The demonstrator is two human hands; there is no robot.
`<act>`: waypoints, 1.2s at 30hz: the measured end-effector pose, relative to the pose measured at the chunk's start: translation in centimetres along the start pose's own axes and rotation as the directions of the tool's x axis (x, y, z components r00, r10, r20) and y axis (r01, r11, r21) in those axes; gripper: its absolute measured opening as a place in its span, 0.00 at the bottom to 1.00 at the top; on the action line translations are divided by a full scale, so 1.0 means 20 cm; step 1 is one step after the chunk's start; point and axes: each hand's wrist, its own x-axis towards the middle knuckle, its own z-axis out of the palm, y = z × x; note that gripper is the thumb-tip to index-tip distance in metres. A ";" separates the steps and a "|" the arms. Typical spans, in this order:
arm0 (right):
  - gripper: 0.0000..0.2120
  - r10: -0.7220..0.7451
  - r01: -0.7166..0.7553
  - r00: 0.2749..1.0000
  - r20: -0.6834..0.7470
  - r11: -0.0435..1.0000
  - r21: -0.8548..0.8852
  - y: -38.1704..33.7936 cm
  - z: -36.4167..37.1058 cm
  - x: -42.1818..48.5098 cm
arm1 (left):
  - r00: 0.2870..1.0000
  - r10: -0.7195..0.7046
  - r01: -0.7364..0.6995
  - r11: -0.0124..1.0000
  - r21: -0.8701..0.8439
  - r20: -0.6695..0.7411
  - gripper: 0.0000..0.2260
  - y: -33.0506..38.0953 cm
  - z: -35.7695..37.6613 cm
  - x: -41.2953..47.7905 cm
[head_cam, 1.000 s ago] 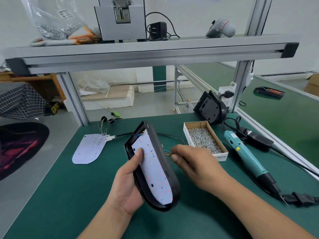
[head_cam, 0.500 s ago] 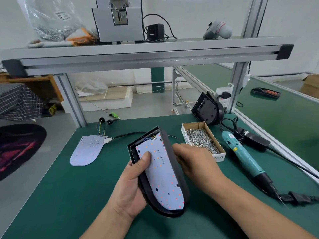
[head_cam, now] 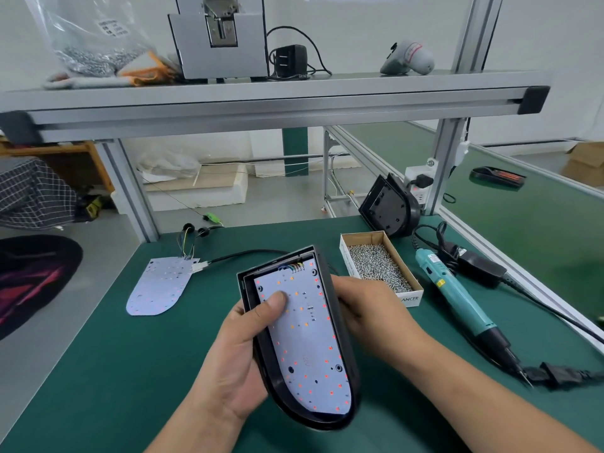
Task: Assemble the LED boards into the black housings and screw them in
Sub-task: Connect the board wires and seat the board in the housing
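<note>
Black housing (head_cam: 313, 420) tipped flatter since, above the tabletop (head_cam: 98, 371); your left hand (head_cam: 235, 361) grips its rim, thumb pinning the LED board (head_cam: 307, 348), right hand (head_cam: 369, 308) fingers apparently curled behind it; treat as stiff shell, delicate board, hold edges.

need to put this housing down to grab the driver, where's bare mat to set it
Widest bare mat is near left, this side of the loose LED board, left of the left hand gripping the housing. A narrower strip lies between right forearm and screwdriver. Crowded far right: screw box, spare housing, power adapter.
</note>
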 end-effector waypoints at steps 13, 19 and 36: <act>0.04 -0.058 0.055 0.998 -0.019 0.992 -0.116 0.02 -0.02 0.01 | 0.986 -0.078 0.078 0.997 -0.003 -0.145 0.28 -0.01 -0.05 0.03; 0.06 -0.144 0.142 0.988 -0.047 0.988 -0.055 -0.02 -0.04 0.01 | 0.992 -0.091 0.080 0.990 -0.116 -0.084 0.21 0.00 -0.09 0.04; 0.07 0.027 0.033 0.967 -0.253 0.972 0.231 -0.07 0.06 -0.01 | 0.988 -0.151 0.145 0.971 -0.191 -0.017 0.36 -0.02 -0.09 0.03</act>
